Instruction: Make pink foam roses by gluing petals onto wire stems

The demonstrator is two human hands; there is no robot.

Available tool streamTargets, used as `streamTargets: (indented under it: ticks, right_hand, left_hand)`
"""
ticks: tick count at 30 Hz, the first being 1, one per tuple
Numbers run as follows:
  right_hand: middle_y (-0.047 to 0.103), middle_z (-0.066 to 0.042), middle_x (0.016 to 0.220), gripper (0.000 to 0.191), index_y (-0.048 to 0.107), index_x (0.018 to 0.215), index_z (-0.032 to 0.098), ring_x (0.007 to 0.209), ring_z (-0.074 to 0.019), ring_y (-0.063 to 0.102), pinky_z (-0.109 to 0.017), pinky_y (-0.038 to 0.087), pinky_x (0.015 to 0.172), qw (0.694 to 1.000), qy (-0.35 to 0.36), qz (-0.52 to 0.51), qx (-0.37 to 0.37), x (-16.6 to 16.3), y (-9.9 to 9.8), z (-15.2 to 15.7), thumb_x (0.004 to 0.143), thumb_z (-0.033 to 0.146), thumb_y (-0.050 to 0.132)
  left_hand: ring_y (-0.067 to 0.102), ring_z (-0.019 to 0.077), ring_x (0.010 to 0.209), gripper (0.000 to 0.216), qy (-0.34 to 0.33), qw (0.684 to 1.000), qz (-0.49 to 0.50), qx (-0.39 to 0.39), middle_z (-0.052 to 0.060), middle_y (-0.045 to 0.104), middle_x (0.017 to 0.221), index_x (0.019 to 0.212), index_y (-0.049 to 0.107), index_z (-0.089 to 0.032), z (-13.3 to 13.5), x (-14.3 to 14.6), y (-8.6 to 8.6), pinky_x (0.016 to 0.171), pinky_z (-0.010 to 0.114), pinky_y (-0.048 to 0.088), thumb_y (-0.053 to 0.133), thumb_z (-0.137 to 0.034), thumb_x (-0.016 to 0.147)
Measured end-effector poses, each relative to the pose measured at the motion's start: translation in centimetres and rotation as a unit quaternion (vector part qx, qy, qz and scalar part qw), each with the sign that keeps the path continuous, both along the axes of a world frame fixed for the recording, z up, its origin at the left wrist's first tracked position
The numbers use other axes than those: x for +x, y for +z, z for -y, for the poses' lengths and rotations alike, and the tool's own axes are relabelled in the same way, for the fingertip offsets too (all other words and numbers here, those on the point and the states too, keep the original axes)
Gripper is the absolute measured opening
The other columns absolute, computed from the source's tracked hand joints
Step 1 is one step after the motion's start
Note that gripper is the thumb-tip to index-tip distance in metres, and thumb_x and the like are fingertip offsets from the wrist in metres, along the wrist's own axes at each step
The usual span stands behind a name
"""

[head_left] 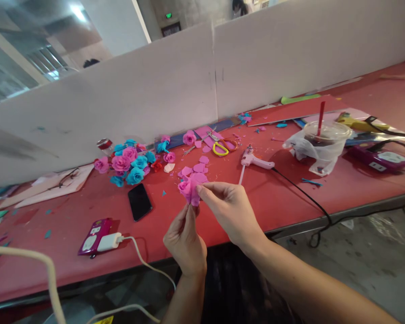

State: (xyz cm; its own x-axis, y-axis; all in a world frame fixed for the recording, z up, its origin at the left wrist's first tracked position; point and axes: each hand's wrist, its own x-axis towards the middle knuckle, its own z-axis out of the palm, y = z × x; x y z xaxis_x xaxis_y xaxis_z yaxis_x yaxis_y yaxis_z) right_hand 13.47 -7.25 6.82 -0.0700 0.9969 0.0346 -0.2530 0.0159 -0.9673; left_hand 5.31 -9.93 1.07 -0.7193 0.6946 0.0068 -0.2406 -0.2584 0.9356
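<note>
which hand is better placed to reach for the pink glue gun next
Right, most likely: the right hand is nearer the pink glue gun, which lies right of the pink rose. It pinches the rose's side, but the left hand holds the base, so the right could probably let go.

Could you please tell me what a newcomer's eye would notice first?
Probably the pink craft rose near the centre, held by the left hand and right hand. Next come the blue and pink roses bunched further left, and the pink glue gun lying to the right.
</note>
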Motion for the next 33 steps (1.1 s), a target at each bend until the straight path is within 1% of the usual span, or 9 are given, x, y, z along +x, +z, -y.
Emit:
streamTargets:
  ticks: [5,10,13,15,19,21,24,29,33]
  right_hand:
    - [0.074,-0.003,0.08,0.023,0.076,0.091,0.02,0.079,-0.0178,0.068,-0.027,0.053,0.073,1.0,-0.011,-0.019,-0.008,-0.1,-0.4,0.4,0.076,0.017,0.059]
    - [0.074,-0.002,0.085,0.022,0.075,0.093,0.022,0.079,-0.0155,0.067,-0.026,0.053,0.074,0.995,0.047,-0.086,0.011,0.2,-1.2,0.4,0.075,0.016,0.063]
    - [0.074,-0.001,0.084,0.018,0.074,0.09,0.022,0.077,-0.0143,0.066,-0.026,0.053,0.075,0.991,0.081,-0.106,0.01,0.5,-1.6,0.3,0.074,0.018,0.069]
    - [0.073,0.0,0.082,0.014,0.074,0.086,0.022,0.076,-0.0137,0.066,-0.026,0.053,0.075,0.989,0.089,-0.121,0.001,0.7,-1.7,0.3,0.072,0.018,0.073]
    - [0.073,0.0,0.079,0.016,0.074,0.082,0.022,0.076,-0.0147,0.067,-0.028,0.054,0.076,0.989,0.079,-0.126,-0.019,1.0,-1.7,0.3,0.066,0.021,0.079]
    - [0.073,0.0,0.079,0.018,0.074,0.082,0.022,0.077,-0.0152,0.067,-0.029,0.054,0.076,0.989,0.078,-0.121,-0.022,1.0,-1.7,0.3,0.065,0.022,0.081]
    - [0.073,0.0,0.08,0.018,0.074,0.081,0.023,0.077,-0.0154,0.067,-0.029,0.054,0.077,0.989,0.078,-0.124,-0.016,1.2,-1.8,0.3,0.065,0.023,0.082]
    - [0.072,0.0,0.08,0.016,0.075,0.08,0.026,0.077,-0.0149,0.063,-0.03,0.051,0.078,0.994,0.051,-0.098,0.025,1.7,-2.7,0.2,0.066,0.025,0.082]
    - [0.067,-0.002,0.083,0.012,0.077,0.078,0.027,0.082,-0.0168,0.058,-0.032,0.049,0.079,0.995,0.033,-0.067,0.066,2.1,-3.5,0.0,0.067,0.028,0.081]
  left_hand:
    - [0.072,0.019,0.072,0.021,0.012,0.998,-0.052,-0.023,0.005,0.077,0.079,0.081,0.077,-0.017,0.2,0.0,0.0,0.072,0.03,0.058,0.079,-0.032,0.067]
    - [0.072,0.0193,0.074,0.022,0.019,0.999,-0.026,-0.005,0.004,0.077,0.082,0.083,0.077,-0.018,0.2,0.1,-0.4,0.077,0.032,0.058,0.08,-0.032,0.066]
    - [0.072,0.0208,0.076,0.023,0.018,0.998,-0.051,-0.02,0.004,0.077,0.084,0.086,0.077,-0.019,0.3,0.1,-0.6,0.079,0.034,0.058,0.079,-0.034,0.068]
    - [0.072,0.0208,0.076,0.023,0.022,0.996,-0.078,-0.031,0.004,0.077,0.084,0.085,0.078,-0.019,0.5,0.2,-0.8,0.079,0.035,0.058,0.078,-0.035,0.069]
    - [0.072,0.0197,0.077,0.02,0.013,0.994,-0.101,-0.028,0.003,0.077,0.085,0.085,0.078,-0.021,0.8,0.5,-0.9,0.079,0.033,0.058,0.078,-0.034,0.069]
    - [0.071,0.0195,0.076,0.02,0.01,0.994,-0.11,-0.025,0.002,0.077,0.084,0.085,0.078,-0.022,0.8,0.6,-1.1,0.076,0.032,0.058,0.078,-0.034,0.069]
    - [0.071,0.0192,0.071,0.02,0.029,0.99,-0.139,-0.021,0.002,0.077,0.082,0.083,0.078,-0.022,0.9,0.6,-1.3,0.07,0.031,0.058,0.079,-0.035,0.068]
    - [0.068,0.0166,0.062,0.017,0.041,0.966,-0.255,-0.009,0.001,0.077,0.082,0.085,0.078,-0.026,1.2,0.4,-1.5,0.064,0.028,0.056,0.078,-0.031,0.069]
    - [0.069,0.0171,0.064,0.013,0.035,0.959,-0.279,0.026,0.001,0.077,0.08,0.082,0.078,-0.028,1.4,0.7,-1.1,0.066,0.028,0.057,0.078,-0.026,0.069]
